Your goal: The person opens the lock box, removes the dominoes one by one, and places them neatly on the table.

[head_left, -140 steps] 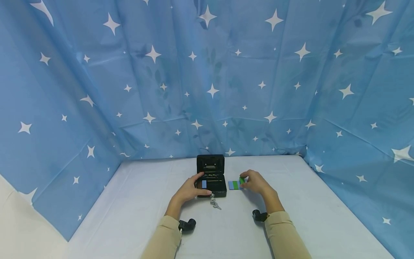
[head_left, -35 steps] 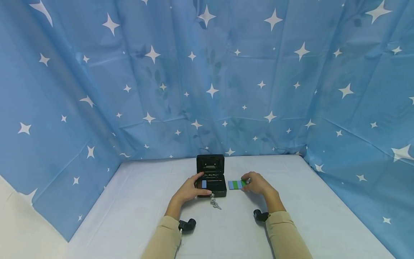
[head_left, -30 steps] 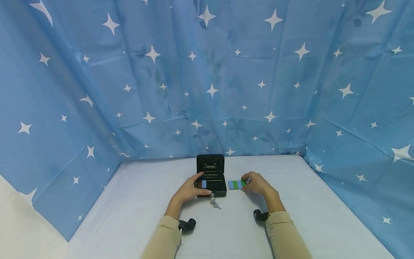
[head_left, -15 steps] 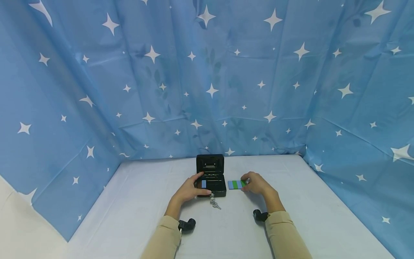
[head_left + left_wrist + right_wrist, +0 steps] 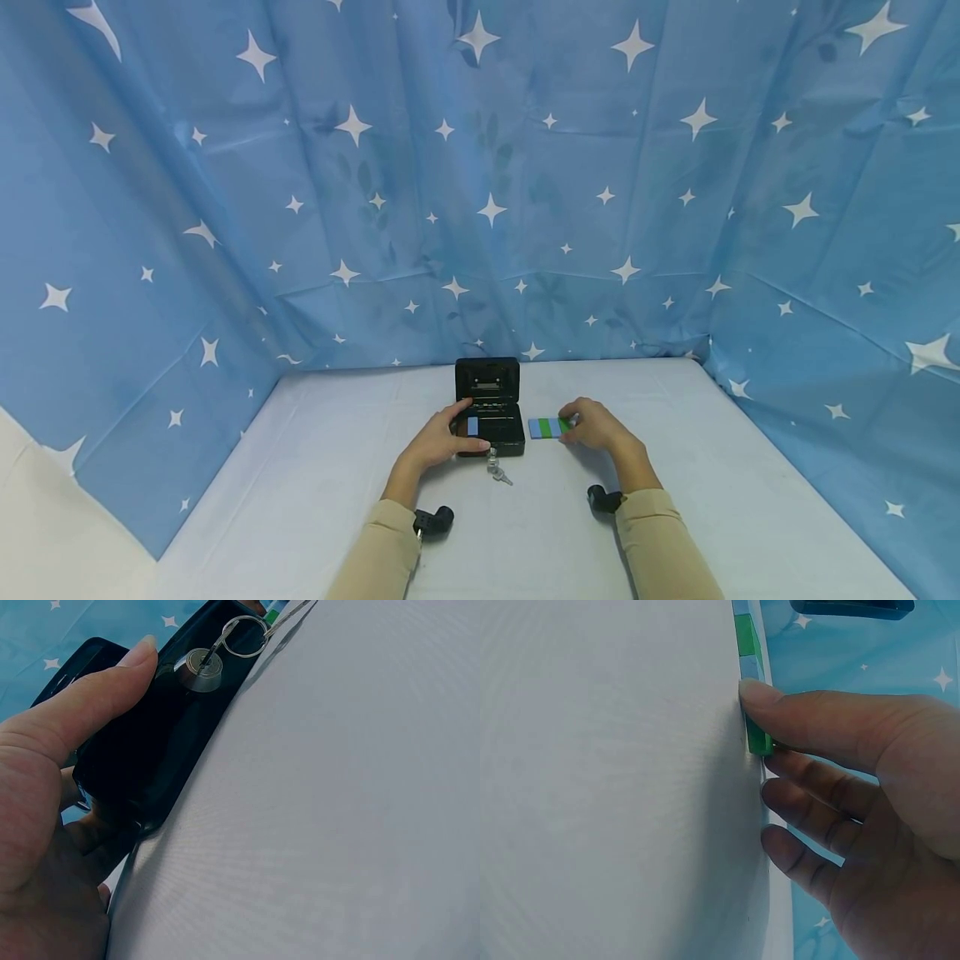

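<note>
Pinching the green end block between thumb and fingertip, the right hand has a narrow grip, its other fingers loosely bent. That block ends a row of blocks, 2 blue and 2 green by turns, which lies leftward from the grip, its long axis near parallel to the far edge of the table. What matters is that the row fills the gap between this hand and the open black box, which stands just beyond the row's left end. The right hand is plainly nearer the blocks; the left hand holds the box by its left side, spread wide, thumb on the front rim. 1 blue block sits inside, and keys hang at the front lock.

Hidden are the end block's far face and the left fingertips behind the box. The right wrist view cuts off the row's left end; the table's near edge is out of view.
</note>
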`<state>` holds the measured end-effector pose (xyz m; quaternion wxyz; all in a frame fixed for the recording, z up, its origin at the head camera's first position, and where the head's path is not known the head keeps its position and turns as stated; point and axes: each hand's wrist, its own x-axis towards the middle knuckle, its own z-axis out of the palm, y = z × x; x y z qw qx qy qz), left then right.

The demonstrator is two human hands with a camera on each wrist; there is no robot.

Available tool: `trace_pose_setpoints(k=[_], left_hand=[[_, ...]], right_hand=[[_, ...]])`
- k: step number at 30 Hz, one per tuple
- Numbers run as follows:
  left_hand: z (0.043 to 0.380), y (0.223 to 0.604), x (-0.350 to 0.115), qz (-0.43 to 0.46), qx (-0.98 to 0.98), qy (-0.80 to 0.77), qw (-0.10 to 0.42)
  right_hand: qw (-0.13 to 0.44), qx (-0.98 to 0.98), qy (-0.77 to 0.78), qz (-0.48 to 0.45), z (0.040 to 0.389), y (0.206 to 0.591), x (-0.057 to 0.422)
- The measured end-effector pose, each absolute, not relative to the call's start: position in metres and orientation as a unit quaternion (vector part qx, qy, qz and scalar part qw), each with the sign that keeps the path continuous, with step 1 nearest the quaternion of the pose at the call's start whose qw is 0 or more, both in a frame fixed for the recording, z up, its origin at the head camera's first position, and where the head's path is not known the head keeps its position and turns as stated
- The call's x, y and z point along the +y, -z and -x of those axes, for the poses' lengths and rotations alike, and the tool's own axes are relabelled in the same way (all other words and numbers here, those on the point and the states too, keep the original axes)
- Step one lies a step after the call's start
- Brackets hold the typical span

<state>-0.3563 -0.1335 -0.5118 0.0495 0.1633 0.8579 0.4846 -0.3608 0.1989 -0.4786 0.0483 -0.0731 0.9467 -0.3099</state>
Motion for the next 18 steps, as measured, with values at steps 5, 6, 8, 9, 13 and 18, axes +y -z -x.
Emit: trace_pose_setpoints(k=[5,6,8,9,13,18], left_hand=[[0.3564,0.5117,-0.1337,-0.163,0.859,-0.482,0.049],[0.3564,0.5117,-0.1337,-0.163,0.860,-0.482,0.049],[0.3564,0.5119,-0.1337,-0.163,0.860,-0.481,0.049],[0.3565,0.5119,-0.1337,-0.162,0.860,-0.481,0.049],[0.3565,0.5120,-0.1336,-0.163,0.860,-0.480,0.049],[0.3568,0.5124,-0.1333,-0.162,0.858,-0.485,0.050]], right_hand=[[0.053,0.945,0.313,0.073,0.3606,0.4773,0.2005],[0.054,0.945,0.313,0.074,0.3607,0.4772,0.2005],[0.055,0.945,0.313,0.075,0.3608,0.4768,0.2004],[0.055,0.945,0.313,0.076,0.3609,0.4765,0.2003],[0.055,0.944,0.316,0.076,0.3610,0.4764,0.2001],[0.052,0.944,0.317,0.082,0.3613,0.4771,0.2006]])
